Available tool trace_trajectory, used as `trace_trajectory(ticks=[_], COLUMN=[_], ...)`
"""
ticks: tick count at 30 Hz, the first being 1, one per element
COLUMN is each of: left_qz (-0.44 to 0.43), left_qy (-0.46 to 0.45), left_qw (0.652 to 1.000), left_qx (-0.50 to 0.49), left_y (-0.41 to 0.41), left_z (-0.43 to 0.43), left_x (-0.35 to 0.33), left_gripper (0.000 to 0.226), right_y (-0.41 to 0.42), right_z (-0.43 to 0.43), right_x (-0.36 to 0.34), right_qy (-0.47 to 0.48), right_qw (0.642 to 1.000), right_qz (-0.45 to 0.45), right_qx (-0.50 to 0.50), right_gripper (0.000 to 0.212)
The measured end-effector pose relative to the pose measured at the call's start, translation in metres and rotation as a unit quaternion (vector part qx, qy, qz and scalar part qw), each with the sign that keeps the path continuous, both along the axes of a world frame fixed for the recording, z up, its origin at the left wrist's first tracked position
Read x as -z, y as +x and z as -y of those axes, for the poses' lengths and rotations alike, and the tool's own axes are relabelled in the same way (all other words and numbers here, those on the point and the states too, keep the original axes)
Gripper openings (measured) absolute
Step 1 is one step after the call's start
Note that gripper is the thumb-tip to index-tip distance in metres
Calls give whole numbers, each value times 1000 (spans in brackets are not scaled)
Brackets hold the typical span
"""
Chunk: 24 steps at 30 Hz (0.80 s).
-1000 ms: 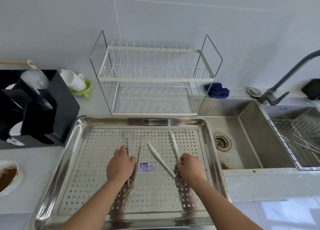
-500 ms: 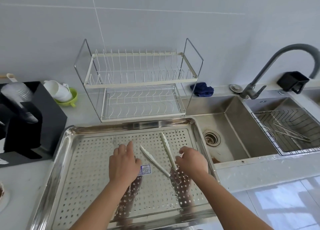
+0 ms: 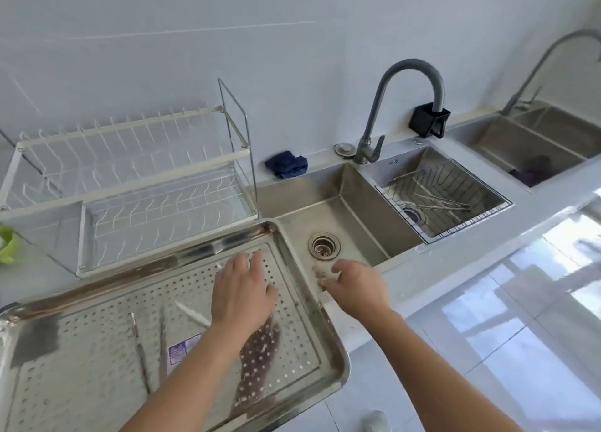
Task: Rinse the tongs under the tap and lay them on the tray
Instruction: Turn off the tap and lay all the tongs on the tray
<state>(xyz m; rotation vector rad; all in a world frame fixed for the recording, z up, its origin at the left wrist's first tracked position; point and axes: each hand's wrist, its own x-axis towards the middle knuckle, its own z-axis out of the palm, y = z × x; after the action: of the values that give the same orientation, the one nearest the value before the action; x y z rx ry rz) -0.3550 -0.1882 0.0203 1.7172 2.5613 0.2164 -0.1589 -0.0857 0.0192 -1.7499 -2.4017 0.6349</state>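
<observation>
A perforated steel tray (image 3: 48, 340) lies on the counter at the lower left. Metal tongs (image 3: 140, 350) lie on it beside a white pair of tongs (image 3: 192, 313), whose far end is hidden under my left hand (image 3: 242, 293). That hand hovers flat and empty over the tray's right part, fingers apart. My right hand (image 3: 357, 285) is empty too, fingers loosely spread, above the sink's front edge just right of the tray. More tongs (image 3: 442, 202) rest in a wire basket (image 3: 471, 218) in the right basin, below the grey tap (image 3: 406, 83).
A two-tier dish rack (image 3: 136, 184) stands behind the tray. A blue cloth (image 3: 286, 164) lies on the ledge by the sink. The left basin has an open drain (image 3: 323, 244). A second sink and tap are at the far right.
Both hands have let go of the tongs on the tray and shifted right; the right hand now hangs over the sink edge. My view has swung right toward the tap and basket.
</observation>
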Motion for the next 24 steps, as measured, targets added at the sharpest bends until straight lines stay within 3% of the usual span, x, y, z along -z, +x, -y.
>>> trace_trajectory(ticks=[5, 13, 17, 24], left_qz=[-20, 7, 10, 14], left_qy=[6, -20, -37, -23], left_qw=[999, 999, 999, 999], left_qx=[41, 31, 25, 38], left_y=[71, 193, 227, 258], left_z=[-58, -146, -184, -248], left_x=[-6, 0, -1, 9], left_gripper=[61, 57, 51, 64], right_y=[75, 190, 226, 254], right_z=[-46, -139, -177, -242], right_x=[-2, -12, -15, -3], right_qy=[3, 7, 1, -14], right_qw=[1000, 1000, 1000, 999], right_qz=[-10, -16, -3, 6], right_qx=[21, 18, 24, 30], right_gripper=[37, 28, 26, 28])
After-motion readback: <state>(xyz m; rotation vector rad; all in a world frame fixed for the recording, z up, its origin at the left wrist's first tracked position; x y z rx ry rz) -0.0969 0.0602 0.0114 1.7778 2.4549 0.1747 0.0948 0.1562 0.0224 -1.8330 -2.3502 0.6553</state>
